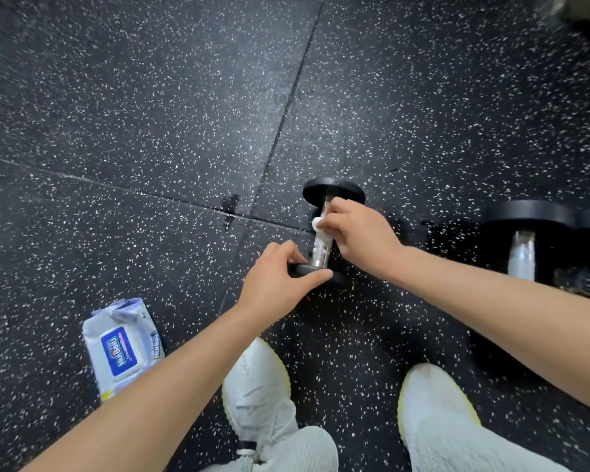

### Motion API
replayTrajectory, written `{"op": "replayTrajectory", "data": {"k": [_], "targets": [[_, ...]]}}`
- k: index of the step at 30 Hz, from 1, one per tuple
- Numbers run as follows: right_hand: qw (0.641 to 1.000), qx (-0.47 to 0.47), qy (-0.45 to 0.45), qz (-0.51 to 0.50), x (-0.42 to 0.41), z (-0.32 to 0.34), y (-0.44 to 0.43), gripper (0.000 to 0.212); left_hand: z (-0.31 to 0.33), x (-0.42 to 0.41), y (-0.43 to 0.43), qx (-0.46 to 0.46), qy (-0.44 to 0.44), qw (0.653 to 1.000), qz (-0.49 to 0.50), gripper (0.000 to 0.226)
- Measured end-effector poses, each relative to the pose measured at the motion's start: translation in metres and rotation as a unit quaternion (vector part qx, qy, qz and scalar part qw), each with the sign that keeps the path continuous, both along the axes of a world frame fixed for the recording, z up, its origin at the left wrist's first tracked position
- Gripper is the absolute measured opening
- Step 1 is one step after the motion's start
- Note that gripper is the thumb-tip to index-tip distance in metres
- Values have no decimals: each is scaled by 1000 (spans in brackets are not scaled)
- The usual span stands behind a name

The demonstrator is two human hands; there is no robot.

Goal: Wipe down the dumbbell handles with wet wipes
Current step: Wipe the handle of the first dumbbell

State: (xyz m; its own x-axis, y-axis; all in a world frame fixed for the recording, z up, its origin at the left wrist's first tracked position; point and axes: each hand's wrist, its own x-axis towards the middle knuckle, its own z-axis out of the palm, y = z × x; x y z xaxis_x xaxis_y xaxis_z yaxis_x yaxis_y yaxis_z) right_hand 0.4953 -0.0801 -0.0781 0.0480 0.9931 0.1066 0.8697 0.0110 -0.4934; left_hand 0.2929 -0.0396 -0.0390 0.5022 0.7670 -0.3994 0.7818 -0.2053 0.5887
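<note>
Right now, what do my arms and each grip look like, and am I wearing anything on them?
The left forearm and right forearm are bare to the frame edge: no sleeves, watch or wristband. The left grip and right grip are ungloved hands; no ring shows on the visible fingers.

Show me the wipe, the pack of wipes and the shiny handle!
wipe (pixel 316 224), head view, white corner showing.
pack of wipes (pixel 121 350), head view, blue label.
shiny handle (pixel 321 251), head view, bare lower part.
</note>
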Motion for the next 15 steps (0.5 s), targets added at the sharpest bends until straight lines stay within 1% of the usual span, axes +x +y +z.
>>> {"op": "replayTrajectory", "data": {"k": [2, 4, 5, 6, 8, 10, 12, 13, 15], "targets": [[999, -6, 38, 33, -10, 1, -12, 15, -2, 0, 1, 2, 4, 1000, -1, 45], [993, -35, 47, 101, -16, 3, -19, 17, -3, -1, 3, -11, -1, 1000, 2, 43], [991, -44, 42, 115, -15, 4, -19, 18, -4, -2, 4, -18, -3, 1000, 4, 43], [992, -43, 34, 110, -12, 4, -16, 20, -4, -2, 5, -21, -7, 1000, 4, 42], [998, -25, 11, 65, -4, 3, -4, 25, -6, -4, 6, -18, -15, 1000, 5, 41], [1000, -10, 9, -5, 1, 4, 6, 22, -9, -5, 7, -10, -14, 1000, 0, 40], [999, -2, 20, -33, -3, 4, 7, 19, -11, -7, 7, -9, -14, 1000, -2, 39], [1000, -8, 23, -15, -7, 4, 3, 20, -11, -8, 8, -11, -15, 1000, -1, 39], [996, -30, 35, 71, -18, 6, -11, 22, -12, -11, 10, -10, -14, 1000, -2, 37]]}}
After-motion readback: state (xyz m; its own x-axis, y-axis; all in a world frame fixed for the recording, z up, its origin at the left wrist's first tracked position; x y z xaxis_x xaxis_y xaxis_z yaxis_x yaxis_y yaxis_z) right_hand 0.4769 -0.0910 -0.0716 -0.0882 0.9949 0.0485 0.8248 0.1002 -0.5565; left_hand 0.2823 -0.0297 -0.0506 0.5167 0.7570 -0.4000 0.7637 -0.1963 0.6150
